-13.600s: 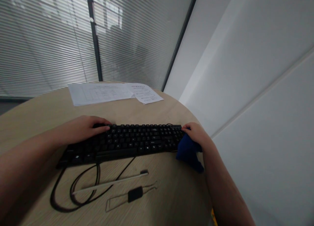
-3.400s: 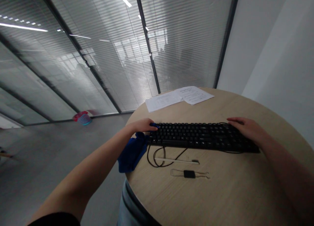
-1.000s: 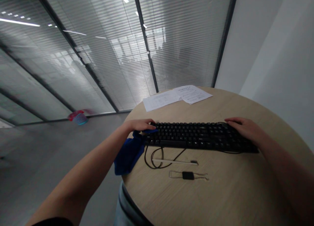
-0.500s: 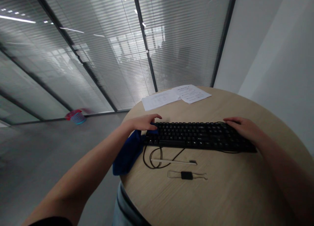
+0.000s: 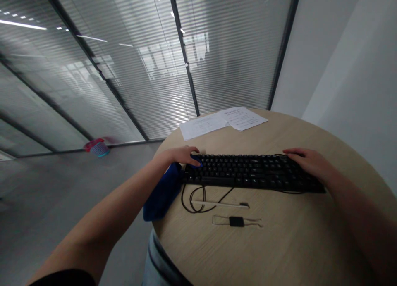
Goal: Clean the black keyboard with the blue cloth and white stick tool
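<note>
A black keyboard (image 5: 242, 170) lies on the round wooden table, its cable looped beneath the near left side. At its left end, my left hand (image 5: 182, 156) is closed on a blue cloth (image 5: 163, 193); a bit of the cloth shows under the fingers on the keys, and the rest drapes over the table's edge. My right hand (image 5: 305, 162) grips the keyboard's right end, fingers along the far edge. Nearer me lie a thin white brush (image 5: 221, 203) with a dark head and a wire keycap puller (image 5: 236, 222) with a black middle.
Two printed paper sheets (image 5: 204, 126) rest toward the far side of the table (image 5: 279, 249). A red and blue basket (image 5: 98, 148) stands on the floor at the left. Beyond the table is a glass partition with blinds (image 5: 235, 63), and a white wall (image 5: 350, 71) rises at the right.
The fingers of my left hand have curled in, and the cloth under them has shifted slightly on the left keys. My right hand and the keyboard stay in place.
</note>
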`<state>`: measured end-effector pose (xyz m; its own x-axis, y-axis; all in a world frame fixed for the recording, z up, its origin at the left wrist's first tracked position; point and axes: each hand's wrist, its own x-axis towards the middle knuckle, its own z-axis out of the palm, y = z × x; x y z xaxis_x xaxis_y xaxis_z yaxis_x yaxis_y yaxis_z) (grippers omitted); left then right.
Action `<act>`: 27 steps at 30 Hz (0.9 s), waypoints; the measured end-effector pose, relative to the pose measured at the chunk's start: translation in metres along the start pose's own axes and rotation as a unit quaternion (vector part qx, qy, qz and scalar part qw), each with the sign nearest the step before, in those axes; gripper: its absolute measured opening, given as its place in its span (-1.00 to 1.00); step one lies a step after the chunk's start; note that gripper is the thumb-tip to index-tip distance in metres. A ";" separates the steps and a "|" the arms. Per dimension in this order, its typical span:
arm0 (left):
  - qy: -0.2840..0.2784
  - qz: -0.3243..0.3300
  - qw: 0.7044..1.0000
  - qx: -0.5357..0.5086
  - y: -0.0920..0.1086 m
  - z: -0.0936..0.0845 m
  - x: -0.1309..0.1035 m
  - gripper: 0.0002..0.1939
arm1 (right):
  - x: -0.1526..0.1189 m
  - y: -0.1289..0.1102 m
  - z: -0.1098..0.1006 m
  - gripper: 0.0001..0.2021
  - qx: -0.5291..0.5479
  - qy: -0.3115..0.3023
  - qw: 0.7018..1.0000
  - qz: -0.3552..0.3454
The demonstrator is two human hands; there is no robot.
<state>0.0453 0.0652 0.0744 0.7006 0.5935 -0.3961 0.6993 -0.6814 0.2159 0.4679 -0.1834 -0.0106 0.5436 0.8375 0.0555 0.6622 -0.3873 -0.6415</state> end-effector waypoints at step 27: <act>-0.041 -0.021 0.998 -0.043 0.005 0.006 0.002 -0.20 | 0.002 0.000 0.000 -0.65 -0.004 0.000 1.000 -0.007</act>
<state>0.0497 0.0602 0.0694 0.6597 0.5811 -0.4765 0.7392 -0.6162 0.2718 0.4690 -0.1822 -0.0107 0.5343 0.8428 0.0650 0.6740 -0.3784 -0.6345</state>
